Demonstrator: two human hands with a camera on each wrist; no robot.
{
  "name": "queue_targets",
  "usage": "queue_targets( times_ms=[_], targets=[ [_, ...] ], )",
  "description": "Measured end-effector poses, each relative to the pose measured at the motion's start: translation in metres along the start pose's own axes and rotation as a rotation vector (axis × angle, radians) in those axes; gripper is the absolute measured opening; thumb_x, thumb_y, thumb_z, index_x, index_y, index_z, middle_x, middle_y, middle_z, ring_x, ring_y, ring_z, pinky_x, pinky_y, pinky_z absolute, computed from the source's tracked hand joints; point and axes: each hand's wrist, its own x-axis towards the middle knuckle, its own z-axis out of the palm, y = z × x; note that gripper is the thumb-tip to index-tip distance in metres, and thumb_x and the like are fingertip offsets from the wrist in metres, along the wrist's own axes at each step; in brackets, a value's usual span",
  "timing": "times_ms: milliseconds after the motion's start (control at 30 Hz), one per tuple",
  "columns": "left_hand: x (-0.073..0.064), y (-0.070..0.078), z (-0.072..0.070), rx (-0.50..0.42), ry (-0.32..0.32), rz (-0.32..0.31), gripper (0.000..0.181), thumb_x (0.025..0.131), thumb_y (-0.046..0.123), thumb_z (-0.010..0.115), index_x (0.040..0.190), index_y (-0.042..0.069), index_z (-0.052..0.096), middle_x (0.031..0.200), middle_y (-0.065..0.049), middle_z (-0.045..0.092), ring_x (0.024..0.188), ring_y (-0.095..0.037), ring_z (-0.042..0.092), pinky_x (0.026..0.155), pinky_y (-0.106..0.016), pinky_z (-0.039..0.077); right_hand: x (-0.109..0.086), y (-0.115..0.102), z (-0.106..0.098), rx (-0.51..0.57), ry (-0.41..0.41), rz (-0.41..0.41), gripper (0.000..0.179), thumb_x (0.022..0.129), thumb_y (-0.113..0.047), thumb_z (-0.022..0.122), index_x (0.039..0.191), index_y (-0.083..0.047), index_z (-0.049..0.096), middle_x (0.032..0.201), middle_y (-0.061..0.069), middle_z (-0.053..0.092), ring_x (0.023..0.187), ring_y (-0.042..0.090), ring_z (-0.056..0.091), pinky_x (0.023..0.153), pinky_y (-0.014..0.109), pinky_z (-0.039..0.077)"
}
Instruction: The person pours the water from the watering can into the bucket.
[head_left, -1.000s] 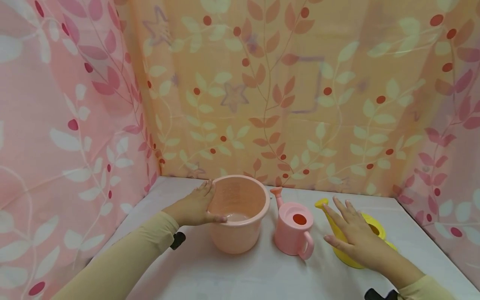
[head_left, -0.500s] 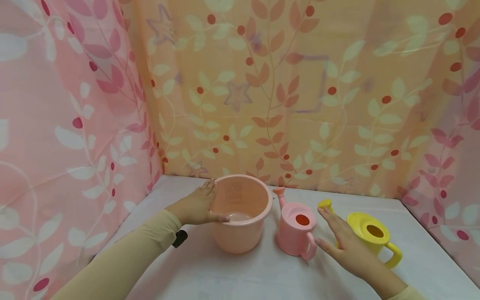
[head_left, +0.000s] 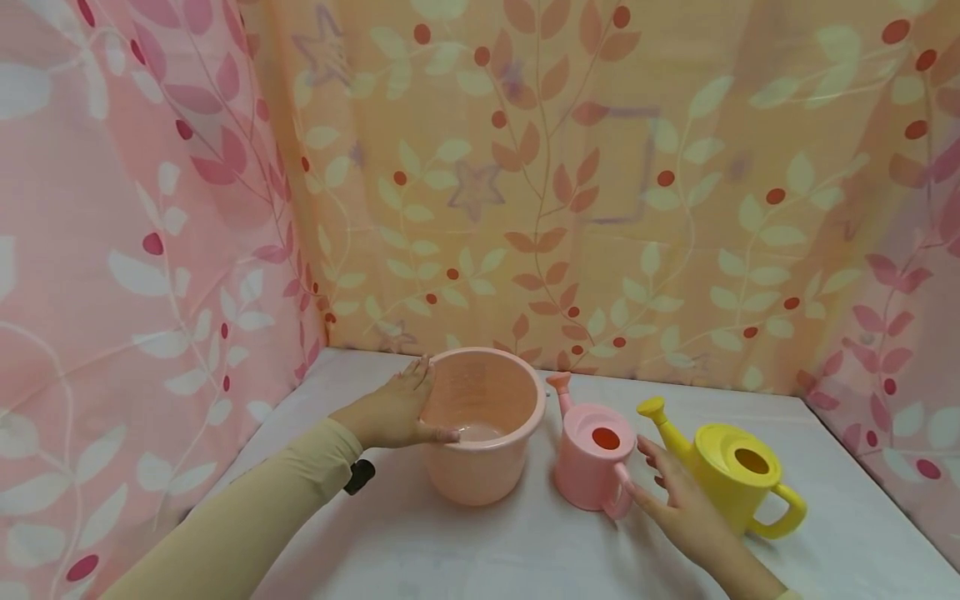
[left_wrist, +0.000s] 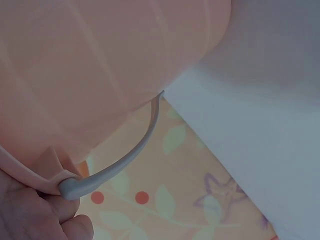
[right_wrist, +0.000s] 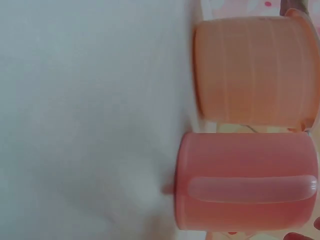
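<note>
A pale pink bucket [head_left: 480, 479] stands upright on the white table. My left hand [head_left: 393, 408] holds it by the rim at the left, its thumb reaching over the front edge. In the left wrist view, curled fingers [left_wrist: 65, 215] lie under the rim beside the bucket's grey handle [left_wrist: 120, 165]. To the right of the bucket is a pink watering can [head_left: 581, 467], upright with its spout pointing away. My right hand [head_left: 682, 508] is just right of that can's handle, fingers extended and thumb near the handle; whether they touch is unclear. Only fingertips [right_wrist: 300, 236] show in the right wrist view.
A yellow watering can [head_left: 723, 479] stands right of my right hand, partly hidden behind it. Leaf-printed fabric walls [head_left: 465, 250] enclose the white table [head_left: 420, 558] at the back and both sides.
My right hand has moved left from in front of the yellow watering can to the pink one's handle, uncovering most of the yellow can. The left hand stays on the bucket.
</note>
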Motion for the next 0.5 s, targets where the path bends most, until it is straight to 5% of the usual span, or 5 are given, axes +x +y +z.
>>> queue_targets(
  times_ms=[167,500],
  targets=[
    [0.000,0.000,-0.001,0.003,0.002,0.006,0.115,0.074,0.074,0.049,0.143,-0.008,0.008,0.150,-0.023,0.001,0.139,-0.032,0.001,0.110,-0.047,0.011,0.002,0.006,0.010,0.072,0.022,0.015,0.060,0.087,-0.035,0.061,0.134,-0.005,0.038,0.130,0.015,0.046,0.113,0.034,0.048,0.089,0.049,0.044],
    [-0.001,0.000,-0.001,-0.008,0.002,0.006,0.117,0.072,0.077,0.048,0.143,-0.008,0.008,0.150,-0.023,0.001,0.139,-0.033,0.002,0.110,-0.047,0.010,0.004,0.009,0.027,0.215,-0.055,0.191,0.028,0.086,-0.028,0.064,0.105,-0.010,0.055,0.103,0.003,0.058,0.095,0.018,0.055,0.079,0.030,0.049]
  ],
)
